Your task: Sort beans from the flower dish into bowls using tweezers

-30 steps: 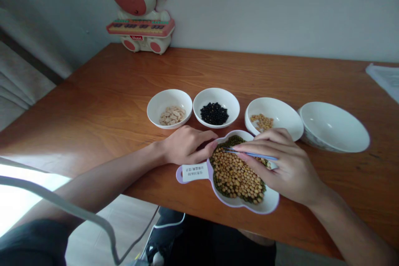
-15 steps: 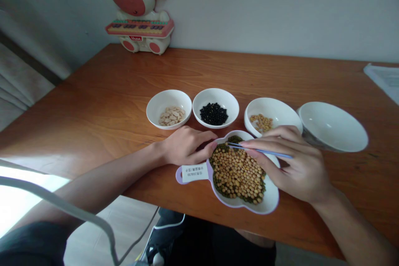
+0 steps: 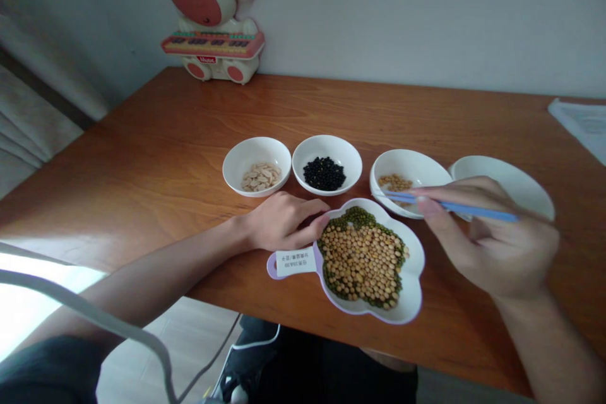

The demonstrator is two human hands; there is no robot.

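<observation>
Right hand (image 3: pixel 506 243) closed on blue tweezers (image 3: pixel 478 209), tips over soybean bowl (image 3: pixel 428 172), right of centre; bean between tips, can't tell; low release limits bounce. Left hand (image 3: pixel 284 221) holds rim of scalloped dish (image 3: pixel 413 268), near centre

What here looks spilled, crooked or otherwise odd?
Nothing looks spilled or broken. Mildly odd: the label on the dish seems upside down from this side. The yellow beans also lie unevenly, leaving green ones showing at the far edge.
</observation>
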